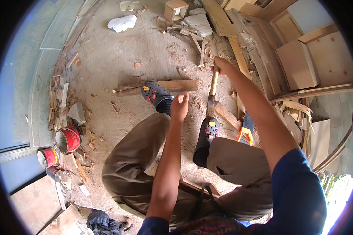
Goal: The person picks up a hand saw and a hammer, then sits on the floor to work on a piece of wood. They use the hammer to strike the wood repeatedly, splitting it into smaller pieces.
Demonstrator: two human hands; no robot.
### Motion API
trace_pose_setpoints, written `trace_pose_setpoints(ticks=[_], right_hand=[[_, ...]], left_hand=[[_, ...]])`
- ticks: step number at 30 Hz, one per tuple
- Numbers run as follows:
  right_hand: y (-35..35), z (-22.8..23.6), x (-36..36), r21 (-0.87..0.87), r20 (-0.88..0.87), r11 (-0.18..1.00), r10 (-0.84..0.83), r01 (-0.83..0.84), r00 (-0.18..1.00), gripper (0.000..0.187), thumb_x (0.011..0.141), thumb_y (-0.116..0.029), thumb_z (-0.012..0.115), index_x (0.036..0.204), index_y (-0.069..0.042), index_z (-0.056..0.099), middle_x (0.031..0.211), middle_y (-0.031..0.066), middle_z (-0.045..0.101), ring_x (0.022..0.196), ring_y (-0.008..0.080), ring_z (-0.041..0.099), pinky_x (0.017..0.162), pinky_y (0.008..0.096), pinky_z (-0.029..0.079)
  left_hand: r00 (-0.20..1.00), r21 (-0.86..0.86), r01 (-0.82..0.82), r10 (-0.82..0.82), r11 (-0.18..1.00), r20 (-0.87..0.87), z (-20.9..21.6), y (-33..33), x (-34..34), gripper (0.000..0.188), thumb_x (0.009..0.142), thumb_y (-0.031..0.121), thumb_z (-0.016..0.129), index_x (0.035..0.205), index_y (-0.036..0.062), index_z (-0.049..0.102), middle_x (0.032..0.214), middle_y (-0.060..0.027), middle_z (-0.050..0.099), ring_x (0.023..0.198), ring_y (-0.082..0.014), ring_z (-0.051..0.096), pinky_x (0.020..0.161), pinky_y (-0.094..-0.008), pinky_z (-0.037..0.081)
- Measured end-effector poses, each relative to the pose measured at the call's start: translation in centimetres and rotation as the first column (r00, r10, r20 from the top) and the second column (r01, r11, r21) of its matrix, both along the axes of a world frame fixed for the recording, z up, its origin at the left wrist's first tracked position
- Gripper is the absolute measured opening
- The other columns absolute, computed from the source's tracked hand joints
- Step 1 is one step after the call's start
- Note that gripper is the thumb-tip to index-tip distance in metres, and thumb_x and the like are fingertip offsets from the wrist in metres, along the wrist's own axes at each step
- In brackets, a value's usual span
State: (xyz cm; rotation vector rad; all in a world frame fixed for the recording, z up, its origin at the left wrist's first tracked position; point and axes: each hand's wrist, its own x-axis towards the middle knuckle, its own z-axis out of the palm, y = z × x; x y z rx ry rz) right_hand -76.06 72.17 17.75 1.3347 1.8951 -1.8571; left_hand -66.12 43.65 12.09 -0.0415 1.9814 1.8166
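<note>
My right hand (pixel 222 65) is closed round the pale wooden handle (pixel 214 81) of a hammer-like tool. The tool's metal head (pixel 211 102) points down toward my right shoe (pixel 208 131); its exact shape is hard to make out. My left hand (pixel 180 106) is closed, fingers drawn together, just above the near side of a wooden plank (pixel 180 85). Whatever it may pinch is too small to see. My left shoe (pixel 155 93) rests on that plank, which lies across the dirt floor.
A handsaw (pixel 246 131) with an orange handle lies right of my right shoe, near a wood piece (pixel 228 116). Boards (pixel 259 51) lean along the right side. Red paint cans (pixel 68 139) and wood scraps line the left. A white slab (pixel 122 24) and wooden box (pixel 175 10) lie ahead.
</note>
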Motion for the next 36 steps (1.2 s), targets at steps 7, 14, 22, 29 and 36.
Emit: trace_pose_setpoints(ticks=[7,14,22,29,36], right_hand=[[2.8,-5.3,-0.1,-0.057,0.076,0.996,-0.063,0.067,0.995,0.033,0.098,-0.028,0.050,0.116,-0.001,0.050,0.090,0.0136,0.060,0.066,0.0252,0.062,0.059,0.0441,0.058],[3.4,-10.9,0.0,-0.190,0.011,0.938,-0.294,0.290,0.956,0.033,0.099,-0.036,0.051,0.083,-0.007,0.048,0.067,0.0067,0.047,0.056,0.0204,0.050,0.053,0.0397,0.050],[4.0,-10.5,0.4,-0.181,-0.042,0.928,-0.339,0.327,0.940,0.037,0.094,-0.037,0.057,0.078,-0.005,0.050,0.063,0.0084,0.049,0.053,0.0223,0.051,0.050,0.0400,0.048],[2.3,-9.0,0.2,-0.244,0.002,0.882,-0.414,0.402,0.910,0.024,0.091,-0.027,0.055,0.076,-0.009,0.050,0.061,0.0055,0.048,0.053,0.0187,0.046,0.050,0.0382,0.041],[2.5,-10.2,0.8,0.055,0.049,0.972,-0.232,0.230,0.971,0.051,0.089,-0.046,0.049,0.087,0.002,0.065,0.075,0.0169,0.065,0.067,0.0276,0.062,0.069,0.0508,0.051]], left_hand=[[0.973,0.104,0.115,-0.133,0.988,0.188,-0.8,8.6,-4.3,0.073,0.100,0.064,0.037,0.122,-0.0010,0.063,0.116,-0.0152,0.069,0.110,-0.0229,0.063,0.094,-0.0414,0.048],[0.915,0.130,0.139,-0.177,0.982,0.363,-5.6,10.3,-6.1,0.074,0.102,0.065,0.027,0.131,0.0050,0.058,0.130,-0.0142,0.062,0.120,-0.0256,0.058,0.100,-0.0485,0.043],[0.827,0.126,0.189,-0.227,0.974,0.514,-5.5,14.4,-5.2,0.082,0.101,0.067,0.018,0.135,0.0017,0.055,0.132,-0.0143,0.062,0.124,-0.0256,0.055,0.100,-0.0489,0.041],[0.768,0.222,0.107,-0.223,0.969,0.600,-5.6,19.4,-6.7,0.086,0.099,0.071,0.014,0.110,0.0015,0.063,0.084,-0.0081,0.063,0.071,-0.0173,0.058,0.070,-0.0313,0.047],[0.769,0.369,-0.034,-0.212,0.929,0.603,-6.5,21.1,-5.0,0.070,0.102,0.066,0.011,0.091,0.0131,0.056,0.060,-0.0013,0.051,0.050,-0.0138,0.049,0.049,-0.0288,0.042]])
